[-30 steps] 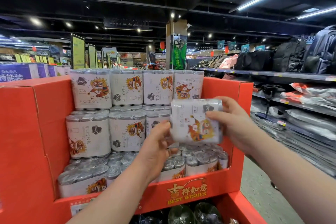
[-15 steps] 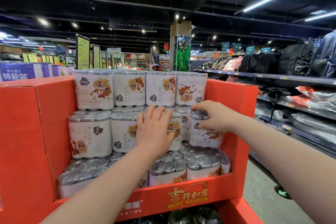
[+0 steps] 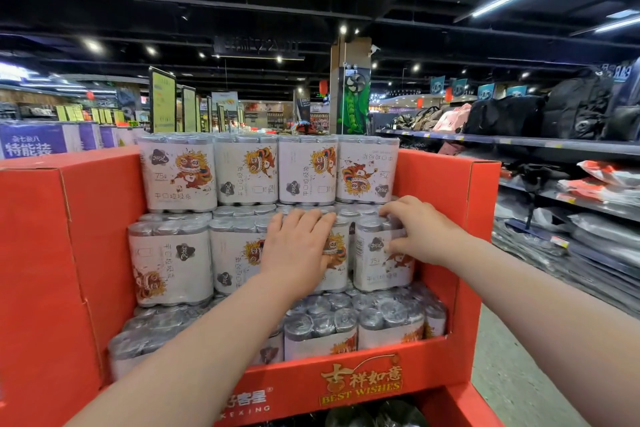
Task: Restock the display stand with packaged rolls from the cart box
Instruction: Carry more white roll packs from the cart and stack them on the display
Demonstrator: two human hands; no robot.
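The right hand [image 3: 420, 234] grips a pack of rolls [image 3: 375, 267], fingers curled over its top and thumb on its printed front. This pack stands upright in the middle tier of the red display stand [image 3: 446, 204], just inside the stand's right wall. The left hand [image 3: 298, 246] lies flat, fingers straight, pressing the front of the neighbouring pack [image 3: 337, 267] nearer the stand's middle. A top row of packs [image 3: 242, 170] lines the stand's back (lion-dance print on each), and a lower layer [image 3: 346, 322] sits behind the stand's front lip.

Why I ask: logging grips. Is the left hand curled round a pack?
No, the left hand lies flat, fingers straight, against a middle-row pack.
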